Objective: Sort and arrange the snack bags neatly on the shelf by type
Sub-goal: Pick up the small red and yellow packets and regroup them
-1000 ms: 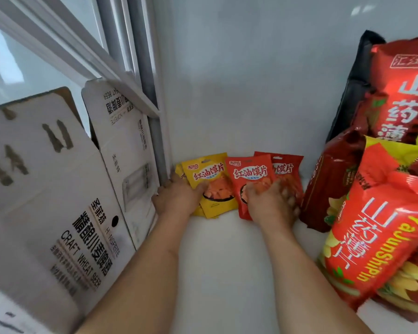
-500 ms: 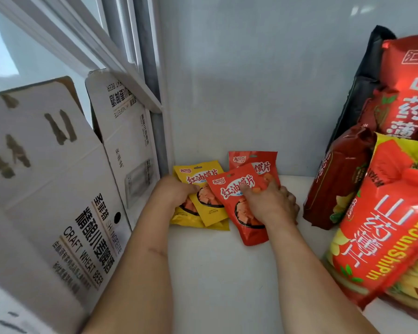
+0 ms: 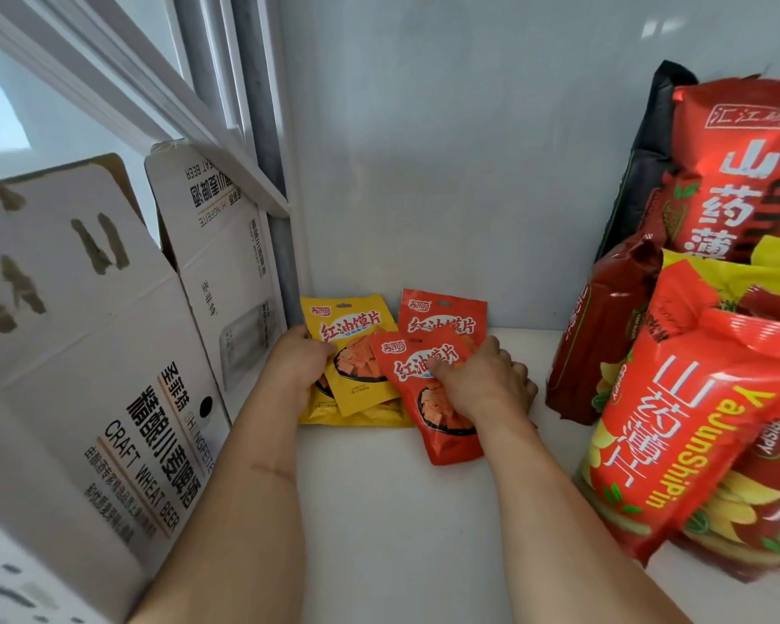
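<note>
The front red pouch [image 3: 442,398] is pinched by the fingers [image 3: 437,369] of the right hand [image 3: 482,385], thumb on its printed face. The top yellow pouch [image 3: 356,353] is gripped at its left edge by the left hand [image 3: 298,362], though those fingertips are hidden. 1 more yellow pouch [image 3: 356,416] lies flat beneath it, and a 2nd red pouch [image 3: 442,315] stands against the back wall. All 4 sit at the rear left of the shelf [image 3: 401,511], beside the cardboard box [image 3: 109,353].

The step in hand is judged to be squaring each colour into its own stack. It would be done well if the front red pouch were turned upright and laid against the rear one, without overlapping the yellow pair. Large snack bags [image 3: 694,398] are piled at the right and should be left undisturbed.
</note>
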`<state>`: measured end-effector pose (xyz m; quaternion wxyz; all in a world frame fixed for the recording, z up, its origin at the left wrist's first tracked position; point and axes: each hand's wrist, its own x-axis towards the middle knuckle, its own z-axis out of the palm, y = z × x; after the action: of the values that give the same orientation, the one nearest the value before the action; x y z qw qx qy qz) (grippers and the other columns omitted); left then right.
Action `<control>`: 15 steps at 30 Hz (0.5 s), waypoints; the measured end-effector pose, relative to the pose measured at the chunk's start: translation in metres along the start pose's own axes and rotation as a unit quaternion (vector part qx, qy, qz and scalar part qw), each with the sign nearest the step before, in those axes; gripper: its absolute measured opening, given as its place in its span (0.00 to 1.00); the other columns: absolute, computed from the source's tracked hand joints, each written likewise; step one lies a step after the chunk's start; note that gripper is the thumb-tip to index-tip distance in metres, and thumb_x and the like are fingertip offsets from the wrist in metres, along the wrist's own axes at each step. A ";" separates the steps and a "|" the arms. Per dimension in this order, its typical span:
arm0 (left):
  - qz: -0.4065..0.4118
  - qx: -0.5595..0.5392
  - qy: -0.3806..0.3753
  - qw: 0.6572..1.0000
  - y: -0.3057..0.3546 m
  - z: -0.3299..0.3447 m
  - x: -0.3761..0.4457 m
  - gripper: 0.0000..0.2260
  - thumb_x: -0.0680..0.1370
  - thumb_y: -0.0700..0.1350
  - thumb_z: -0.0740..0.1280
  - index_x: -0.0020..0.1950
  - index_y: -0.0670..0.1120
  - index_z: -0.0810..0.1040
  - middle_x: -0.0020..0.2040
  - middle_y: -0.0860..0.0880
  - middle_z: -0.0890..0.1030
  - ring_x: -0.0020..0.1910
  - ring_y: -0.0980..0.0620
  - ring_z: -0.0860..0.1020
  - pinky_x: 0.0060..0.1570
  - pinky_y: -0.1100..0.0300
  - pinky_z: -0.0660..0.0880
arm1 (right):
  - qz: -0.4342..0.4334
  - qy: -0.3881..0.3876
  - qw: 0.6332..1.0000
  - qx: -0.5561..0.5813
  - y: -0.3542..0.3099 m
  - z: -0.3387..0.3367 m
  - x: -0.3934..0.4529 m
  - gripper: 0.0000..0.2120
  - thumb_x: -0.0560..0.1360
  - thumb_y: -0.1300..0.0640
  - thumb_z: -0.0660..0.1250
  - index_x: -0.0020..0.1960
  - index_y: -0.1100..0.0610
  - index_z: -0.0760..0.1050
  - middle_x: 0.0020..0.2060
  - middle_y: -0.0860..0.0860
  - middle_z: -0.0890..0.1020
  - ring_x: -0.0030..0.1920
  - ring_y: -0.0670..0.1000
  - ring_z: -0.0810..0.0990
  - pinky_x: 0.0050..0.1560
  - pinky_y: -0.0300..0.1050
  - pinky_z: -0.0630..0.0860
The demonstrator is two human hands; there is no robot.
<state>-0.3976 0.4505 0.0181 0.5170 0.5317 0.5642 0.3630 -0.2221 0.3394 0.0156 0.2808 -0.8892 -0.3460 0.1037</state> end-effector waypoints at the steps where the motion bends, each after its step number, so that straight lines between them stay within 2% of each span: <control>1: -0.006 -0.010 -0.002 1.000 -0.001 -0.001 -0.001 0.07 0.79 0.37 0.67 0.55 0.45 0.78 0.51 0.42 0.84 0.48 0.41 0.84 0.51 0.42 0.82 | 0.003 0.005 1.000 0.021 0.000 0.001 0.000 0.42 0.71 0.34 0.67 0.74 0.58 0.59 0.69 0.57 0.71 0.70 0.61 0.67 0.69 0.57 0.62; 4: -0.026 -0.047 -0.008 0.999 -0.003 -0.005 -0.005 0.10 0.80 0.36 0.66 0.59 0.45 0.78 0.52 0.42 0.85 0.49 0.40 0.84 0.52 0.38 0.81 | 0.015 0.015 0.995 0.094 -0.001 0.001 -0.002 0.34 0.72 0.39 0.70 0.68 0.57 0.63 0.64 0.56 0.77 0.66 0.62 0.72 0.66 0.56 0.67; 7: -0.051 -0.113 -0.020 0.992 -0.007 -0.010 -0.011 0.08 0.81 0.40 0.66 0.60 0.46 0.79 0.52 0.41 0.85 0.49 0.39 0.85 0.52 0.36 0.80 | 0.019 -0.006 0.985 0.172 -0.002 0.000 -0.005 0.26 0.72 0.44 0.72 0.63 0.55 0.67 0.60 0.54 0.80 0.60 0.60 0.78 0.63 0.54 0.71; 12: -0.072 -0.193 -0.008 0.978 -0.011 -0.015 -0.023 0.08 0.84 0.46 0.63 0.58 0.48 0.80 0.51 0.43 0.85 0.46 0.42 0.84 0.43 0.45 0.81 | 0.003 -0.054 0.958 0.282 0.004 0.001 -0.014 0.20 0.66 0.42 0.70 0.53 0.52 0.77 0.51 0.49 0.84 0.52 0.57 0.82 0.58 0.57 0.77; 15: -0.061 -0.207 0.019 0.976 -0.013 -0.016 -0.035 0.09 0.84 0.48 0.61 0.60 0.50 0.79 0.51 0.44 0.85 0.47 0.42 0.84 0.42 0.47 0.81 | -0.008 -0.064 0.944 0.324 0.012 -0.004 -0.023 0.10 0.73 0.48 0.69 0.51 0.51 0.78 0.49 0.48 0.84 0.50 0.55 0.83 0.57 0.55 0.79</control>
<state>-0.4198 0.4166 0.0154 0.6264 0.3701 0.5180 0.4498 -0.2311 0.3150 0.0116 0.5317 -0.7388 -0.3185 0.2647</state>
